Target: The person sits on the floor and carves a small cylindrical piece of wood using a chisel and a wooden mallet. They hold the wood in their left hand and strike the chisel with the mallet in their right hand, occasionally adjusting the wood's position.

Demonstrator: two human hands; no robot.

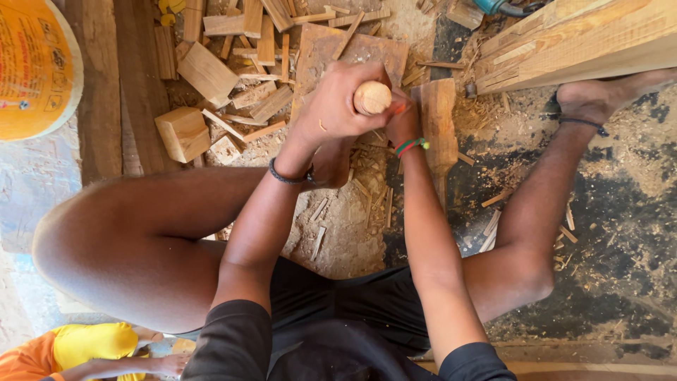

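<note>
My left hand [331, 106] is wrapped around a round-ended wooden tool handle [371, 97] that points up toward the camera. My right hand [403, 121] is closed just beside and below it, on the same handle as far as I can tell; its fingers are mostly hidden. The tool's working end is hidden under my hands. A flat paddle-shaped wooden piece [437, 120] lies right next to my right hand. A worn wooden board [321, 49] lies on the ground beyond my hands.
Several wood offcuts and blocks [185, 132] litter the ground at upper left. A thick timber beam [564, 42] lies at upper right, my right foot [592, 99] against it. Chips and sawdust cover the floor. Another person in yellow [92, 349] is at bottom left.
</note>
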